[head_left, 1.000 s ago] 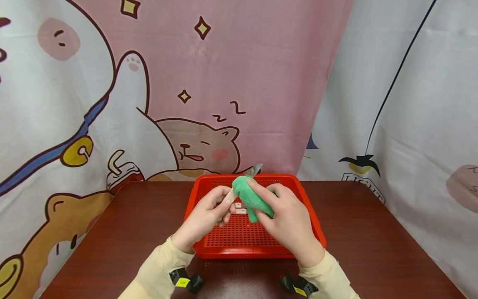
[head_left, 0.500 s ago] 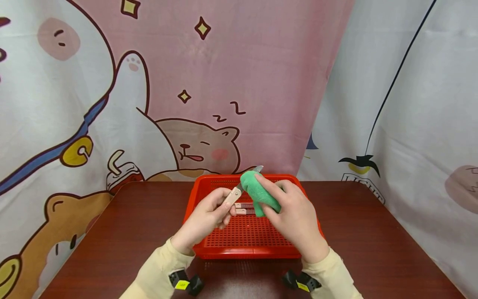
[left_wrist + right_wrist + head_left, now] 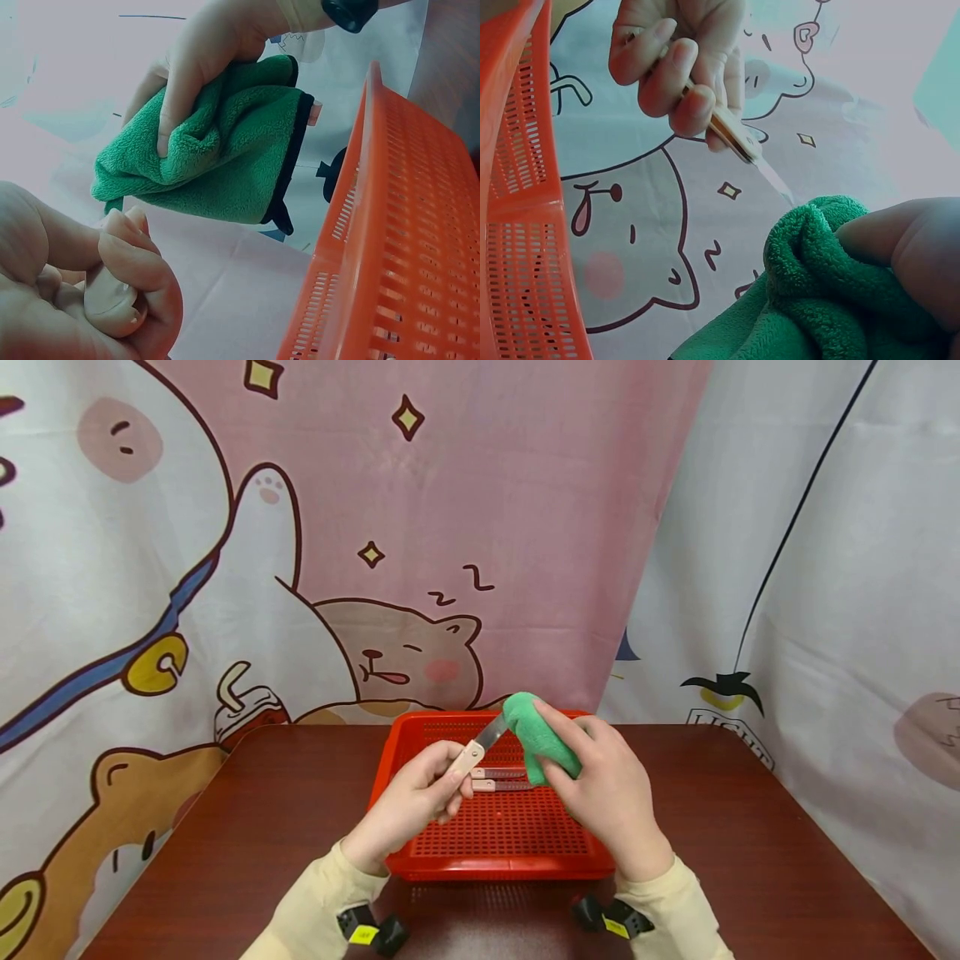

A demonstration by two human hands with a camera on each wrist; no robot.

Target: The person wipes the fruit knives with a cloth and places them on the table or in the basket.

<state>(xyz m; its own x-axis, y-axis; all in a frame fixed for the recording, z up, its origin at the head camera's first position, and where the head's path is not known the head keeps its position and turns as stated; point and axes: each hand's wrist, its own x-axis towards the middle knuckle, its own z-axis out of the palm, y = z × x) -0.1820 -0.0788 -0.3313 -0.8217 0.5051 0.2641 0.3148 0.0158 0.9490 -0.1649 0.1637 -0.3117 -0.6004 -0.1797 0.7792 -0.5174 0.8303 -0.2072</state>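
My left hand [image 3: 408,797] grips the pale handle of a folding knife [image 3: 468,758], whose blade is out and slants up to the right. In the right wrist view that knife [image 3: 731,133] shows its blade running to the cloth. My right hand [image 3: 611,789] pinches a folded green cloth [image 3: 542,739] over the blade's tip end, hiding the tip. Dark edging and a small tag show on the cloth [image 3: 225,150] in the left wrist view. Below the hands, two similar open knives, an upper knife [image 3: 504,772] and a lower knife [image 3: 513,786], lie side by side in the basket.
A shallow red perforated basket [image 3: 502,867] stands on the dark brown table [image 3: 285,810] beneath both hands. A printed cartoon curtain [image 3: 540,527] hangs behind the table. Each wrist wears a small black camera.
My right hand has slid the cloth up and right along the blade towards its tip, baring the blade near the handle. The left hand has stayed nearly still with the knife.
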